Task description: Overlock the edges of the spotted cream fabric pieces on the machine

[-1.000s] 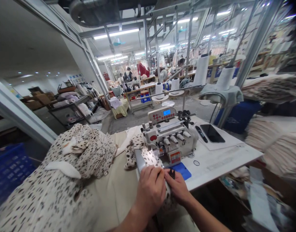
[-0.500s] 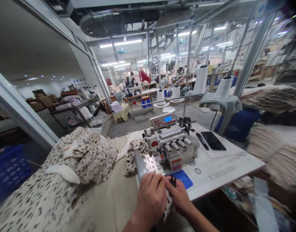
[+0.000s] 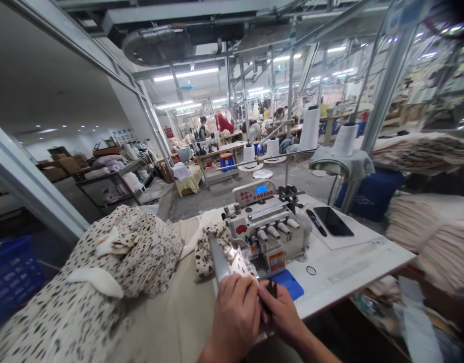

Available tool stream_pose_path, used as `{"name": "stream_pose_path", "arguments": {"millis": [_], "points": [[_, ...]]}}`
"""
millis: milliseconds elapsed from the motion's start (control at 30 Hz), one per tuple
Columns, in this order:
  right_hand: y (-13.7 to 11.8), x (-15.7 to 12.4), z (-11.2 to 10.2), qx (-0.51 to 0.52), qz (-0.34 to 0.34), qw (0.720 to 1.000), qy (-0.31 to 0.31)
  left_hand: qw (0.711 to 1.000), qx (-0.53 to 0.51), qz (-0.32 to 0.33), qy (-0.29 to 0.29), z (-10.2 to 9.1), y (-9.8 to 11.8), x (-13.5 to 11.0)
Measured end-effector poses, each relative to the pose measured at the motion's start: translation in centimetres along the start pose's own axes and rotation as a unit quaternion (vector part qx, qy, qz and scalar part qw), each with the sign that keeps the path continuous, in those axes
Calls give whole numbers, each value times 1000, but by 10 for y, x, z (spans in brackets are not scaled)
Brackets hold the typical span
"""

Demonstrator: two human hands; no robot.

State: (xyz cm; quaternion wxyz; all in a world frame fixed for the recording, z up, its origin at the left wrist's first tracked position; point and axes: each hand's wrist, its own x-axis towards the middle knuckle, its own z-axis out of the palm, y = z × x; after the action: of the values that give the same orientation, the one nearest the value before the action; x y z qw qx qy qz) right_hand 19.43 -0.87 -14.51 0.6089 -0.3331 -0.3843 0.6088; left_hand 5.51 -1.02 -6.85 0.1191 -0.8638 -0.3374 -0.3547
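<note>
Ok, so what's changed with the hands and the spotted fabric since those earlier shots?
Very little: the left hand and right hand drew slightly back from the overlock machine, still holding the spotted fabric with the small dark piece between them. Nothing was let go. The phone stayed put.
</note>
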Motion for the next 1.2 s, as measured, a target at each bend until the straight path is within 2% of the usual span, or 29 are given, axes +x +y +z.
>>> {"name": "stream_pose_path", "arguments": {"millis": [167, 300, 467, 600, 767, 900, 1033, 1200], "points": [[-1, 0, 0, 8, -7, 1000, 2, 999, -23, -22, -8, -4, -10, 3], [1, 1, -2, 6, -5, 1000, 18, 997, -50, -51, -25, -7, -28, 12], [3, 3, -2, 18, 5, 1000, 21, 988, -69, -88, -110, -8, -59, 36], [2, 2, -1, 32, -9, 998, 46, 983, -47, -118, -135, -9, -76, 47], [1, 0, 3, 60, -26, 994, 85, 982, 5, -128, -141, -19, -72, 39], [-1, 0, 5, 33, -34, 994, 98, 971, 36, -136, -192, -30, -65, 32], [-1, -2, 4, 0, -46, 994, 96, 951, 69, -185, -239, -42, -58, 31], [-5, -10, 7, -42, -65, 993, 92, 925, 131, -242, -261, -56, -50, 31]]}}
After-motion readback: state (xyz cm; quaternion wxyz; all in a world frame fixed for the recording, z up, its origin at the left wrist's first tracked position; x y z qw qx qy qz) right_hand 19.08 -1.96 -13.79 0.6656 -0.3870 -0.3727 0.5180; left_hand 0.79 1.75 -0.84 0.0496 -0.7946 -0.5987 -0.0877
